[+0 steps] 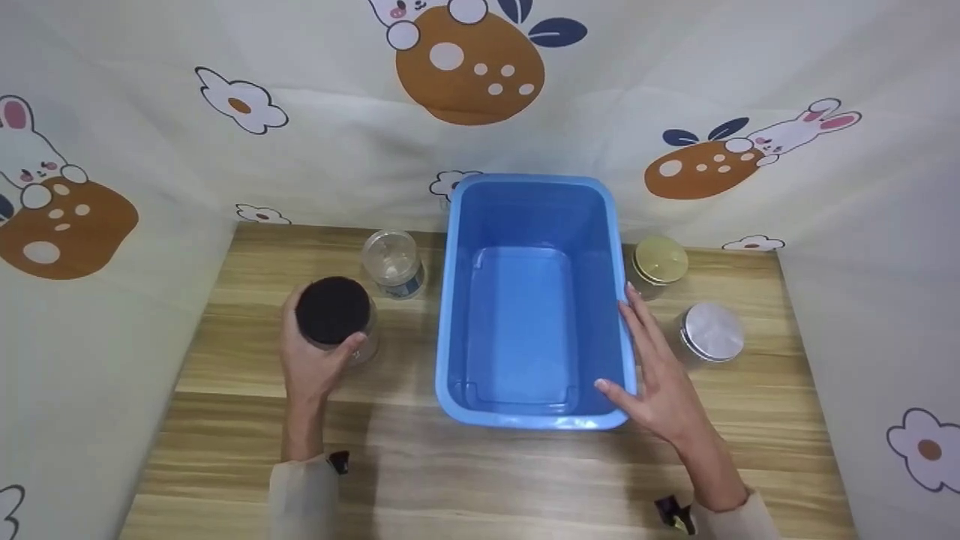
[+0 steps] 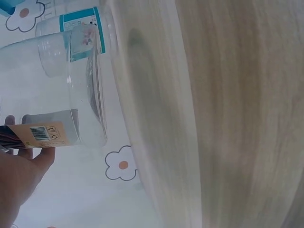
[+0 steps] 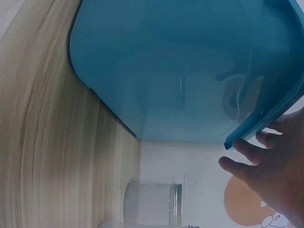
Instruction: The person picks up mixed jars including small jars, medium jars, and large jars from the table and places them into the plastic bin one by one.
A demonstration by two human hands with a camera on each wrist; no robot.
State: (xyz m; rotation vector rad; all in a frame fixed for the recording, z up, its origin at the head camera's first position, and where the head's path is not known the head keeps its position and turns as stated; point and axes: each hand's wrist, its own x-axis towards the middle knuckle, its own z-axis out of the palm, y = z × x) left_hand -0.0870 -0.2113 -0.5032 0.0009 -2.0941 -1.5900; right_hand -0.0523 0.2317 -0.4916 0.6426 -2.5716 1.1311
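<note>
My left hand (image 1: 319, 367) grips a clear jar with a black lid (image 1: 334, 311), fingers and thumb wrapped about its sides. In the left wrist view this jar (image 2: 42, 90) carries a label with a barcode, and its base appears raised off the table. Just beyond it stands another clear jar (image 1: 394, 262) with a blue label. A blue plastic bin (image 1: 521, 322), with nothing in it, occupies the middle of the table. My right hand (image 1: 660, 390) rests on the bin's right rim, its fingers fairly straight and the thumb reaching over the edge.
Right of the bin are a jar with a gold lid (image 1: 661, 259) and one with a silver lid (image 1: 712, 332). The wood-grain table (image 1: 480, 480) is bordered at the back and sides by a cream cloth (image 1: 322, 172) printed with rabbits and flowers.
</note>
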